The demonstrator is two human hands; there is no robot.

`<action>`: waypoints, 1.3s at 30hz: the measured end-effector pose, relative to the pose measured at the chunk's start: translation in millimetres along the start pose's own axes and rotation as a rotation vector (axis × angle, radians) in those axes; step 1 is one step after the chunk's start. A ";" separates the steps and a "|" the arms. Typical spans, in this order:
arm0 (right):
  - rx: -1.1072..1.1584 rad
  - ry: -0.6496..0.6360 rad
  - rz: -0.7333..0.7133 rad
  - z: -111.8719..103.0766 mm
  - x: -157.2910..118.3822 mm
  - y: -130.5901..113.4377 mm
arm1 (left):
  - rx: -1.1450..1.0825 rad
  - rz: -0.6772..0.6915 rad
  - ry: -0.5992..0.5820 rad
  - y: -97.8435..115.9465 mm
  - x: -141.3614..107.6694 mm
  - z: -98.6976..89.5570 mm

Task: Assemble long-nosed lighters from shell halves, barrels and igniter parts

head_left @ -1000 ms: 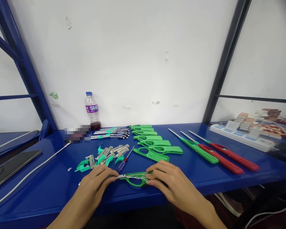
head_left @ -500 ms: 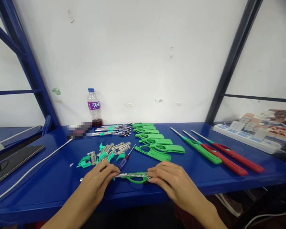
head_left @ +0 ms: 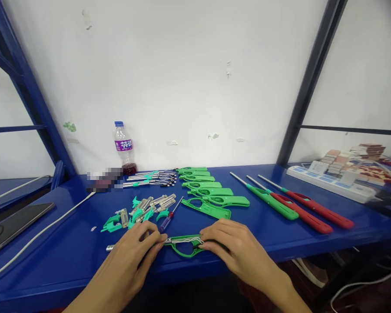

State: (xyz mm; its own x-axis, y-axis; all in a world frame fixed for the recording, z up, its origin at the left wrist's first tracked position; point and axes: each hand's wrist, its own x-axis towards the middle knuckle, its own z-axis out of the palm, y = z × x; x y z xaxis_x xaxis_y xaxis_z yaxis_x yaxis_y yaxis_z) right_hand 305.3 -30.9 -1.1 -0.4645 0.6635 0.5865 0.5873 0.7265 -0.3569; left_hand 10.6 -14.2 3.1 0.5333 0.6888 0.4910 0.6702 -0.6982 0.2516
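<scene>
Close to the bench's front edge, an open green lighter shell (head_left: pixel 181 254) lies between my hands, with white wires (head_left: pixel 189 240) running along its inside. My left hand (head_left: pixel 135 250) is closed, its thumb and fingers pinching the metal lighter tube at the shell's narrow end. The tube's silver tip (head_left: pixel 110 248) sticks out left of that hand. My right hand (head_left: pixel 231 241) is closed on the shell's handle end, fingertips at the wires, and covers the rest of the handle. Just beyond lies a purple-handled screwdriver (head_left: pixel 165 222).
Clear plastic tanks (head_left: pixel 124 217) and teal triggers (head_left: pixel 112 224) lie left. Behind are wired metal tubes (head_left: pixel 140 177) and green shells (head_left: pixel 226 201). Whole red lighters (head_left: pixel 313 218) and a green one (head_left: pixel 276 203) lie right. A bottle (head_left: pixel 124 145), phone (head_left: pixel 18 226) and power strip (head_left: pixel 329 184) stand around.
The left hand's fingers now sit at the shell's narrow end, and the tube end once visible over it is mostly covered. The silver tip shows more. The view has shifted slightly.
</scene>
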 end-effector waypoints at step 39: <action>-0.012 0.039 -0.007 0.8 -3.0 -0.1 | 0.434 -0.272 -0.167 -11.8 57.5 -21.8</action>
State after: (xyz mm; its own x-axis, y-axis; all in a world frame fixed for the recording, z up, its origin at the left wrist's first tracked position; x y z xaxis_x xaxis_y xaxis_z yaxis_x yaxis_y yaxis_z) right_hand 306.0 -32.8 -3.4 -0.4427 0.6510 0.6166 0.5924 0.7286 -0.3438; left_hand 22.1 29.4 46.5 0.3620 0.8800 0.3074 0.9284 -0.3700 -0.0340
